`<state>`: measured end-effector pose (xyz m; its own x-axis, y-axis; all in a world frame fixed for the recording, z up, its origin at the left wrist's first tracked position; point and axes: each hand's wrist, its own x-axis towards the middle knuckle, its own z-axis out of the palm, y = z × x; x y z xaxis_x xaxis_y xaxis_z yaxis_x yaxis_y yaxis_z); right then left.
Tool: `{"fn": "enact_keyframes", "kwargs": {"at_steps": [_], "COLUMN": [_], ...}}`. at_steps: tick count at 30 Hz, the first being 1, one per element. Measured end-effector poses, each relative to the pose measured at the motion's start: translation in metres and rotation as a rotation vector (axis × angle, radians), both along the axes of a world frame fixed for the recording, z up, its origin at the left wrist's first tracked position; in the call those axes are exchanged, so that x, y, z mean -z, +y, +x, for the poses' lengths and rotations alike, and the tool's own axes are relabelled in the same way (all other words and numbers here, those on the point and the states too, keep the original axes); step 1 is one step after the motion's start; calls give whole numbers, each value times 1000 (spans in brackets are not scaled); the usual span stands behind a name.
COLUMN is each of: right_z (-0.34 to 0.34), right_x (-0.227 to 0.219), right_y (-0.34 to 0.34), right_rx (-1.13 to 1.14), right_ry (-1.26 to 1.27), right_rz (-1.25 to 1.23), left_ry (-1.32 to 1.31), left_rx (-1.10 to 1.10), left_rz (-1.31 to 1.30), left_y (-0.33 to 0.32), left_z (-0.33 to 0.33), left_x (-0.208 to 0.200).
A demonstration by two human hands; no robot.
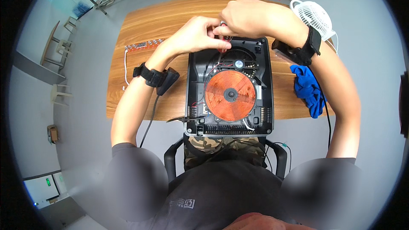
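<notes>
Head view: both forearms reach forward over the opened induction cooker [229,89], which lies on the wooden desk [140,30] with its copper coil [230,95] exposed. The left hand [197,34] and right hand [243,17] meet at its far edge, fingers [215,38] pinched narrow around something small and reddish (too hidden to identify). A blue cloth [309,90] lies to the right
</notes>
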<state>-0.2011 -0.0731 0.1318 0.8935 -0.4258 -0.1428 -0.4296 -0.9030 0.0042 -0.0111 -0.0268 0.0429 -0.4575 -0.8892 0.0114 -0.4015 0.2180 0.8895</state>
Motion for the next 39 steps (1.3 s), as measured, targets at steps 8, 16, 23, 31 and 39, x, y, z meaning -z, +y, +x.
{"fn": "enact_keyframes", "kwargs": {"at_steps": [8,16,23,31,39], "right_z": [-2,17,22,-5,-7], "right_x": [-4,10,-4,13,16], "right_y": [17,6,17,8,9], "right_rx": [-113,-50,70,-87,44], "right_ry": [-155,-100,12,-136,-4], "right_rz": [-45,16,-56,61,-12], "left_ry": [-132,-63,-47,2,82], "left_rx": [-138,-113,-156,-56,-114], "left_rz": [-294,-234,-284,-48,-241], "left_y": [12,13,17,15,14], "left_z": [6,13,3,-11,-16], "left_x": [8,7,17,3,18]}}
